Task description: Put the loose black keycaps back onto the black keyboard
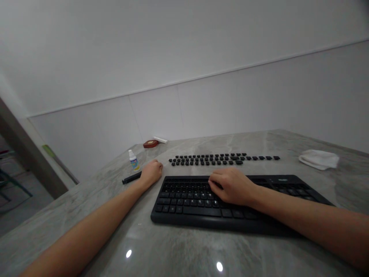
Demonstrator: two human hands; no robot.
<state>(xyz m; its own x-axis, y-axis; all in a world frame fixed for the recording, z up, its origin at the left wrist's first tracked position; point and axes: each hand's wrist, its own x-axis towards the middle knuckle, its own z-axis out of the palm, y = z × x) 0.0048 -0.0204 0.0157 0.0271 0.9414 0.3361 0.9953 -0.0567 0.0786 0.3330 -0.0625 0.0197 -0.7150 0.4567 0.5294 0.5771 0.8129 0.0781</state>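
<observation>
Black keyboard [201,204] flat on the grey counter [173,250], loose keys [207,163] lined up in rows behind it, right hand [227,185] curled over its upper rows, left hand [151,172] bent near a black stick [132,178], any grasp by either impossible to tell.

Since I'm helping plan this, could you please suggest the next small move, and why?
I'd perhaps lift the right hand aside: it covers part of the keyboard, whose upper rows look partly bare, while loose keycaps lie in rows behind.

Keyboard [201,211] partly hidden by the right forearm [302,215], markings on loose keycaps [239,162] too small
</observation>
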